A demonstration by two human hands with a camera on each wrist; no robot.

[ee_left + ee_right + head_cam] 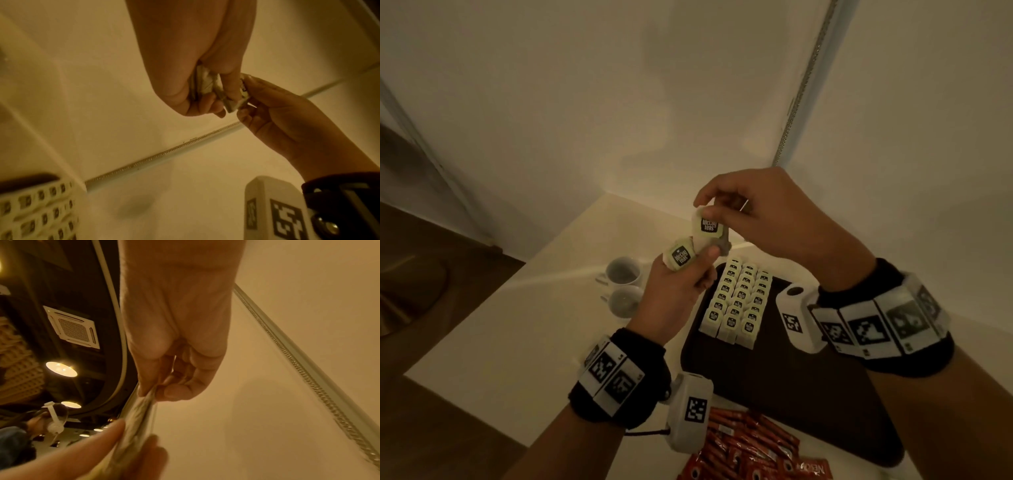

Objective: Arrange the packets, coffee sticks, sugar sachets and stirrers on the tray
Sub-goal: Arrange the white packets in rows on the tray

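Both hands are raised above the far end of a dark tray [774, 370]. My left hand [681, 284] grips a small stack of pale green tea packets [681, 257] with black labels. My right hand [750, 212] pinches the top edge of one more tea packet [709, 226], which touches the stack. In the left wrist view the packets [205, 81] sit between curled fingers, with the right hand [273, 116] beside them. Three rows of tea packets [738, 301] stand on the tray. Red coffee sticks [750, 445] lie in a pile at the tray's near edge.
Two white cups [625, 284] stand on the white table [500, 349] left of the tray. White walls meet in a corner behind the table. The near half of the tray is bare. A person [24, 434] shows in the right wrist view.
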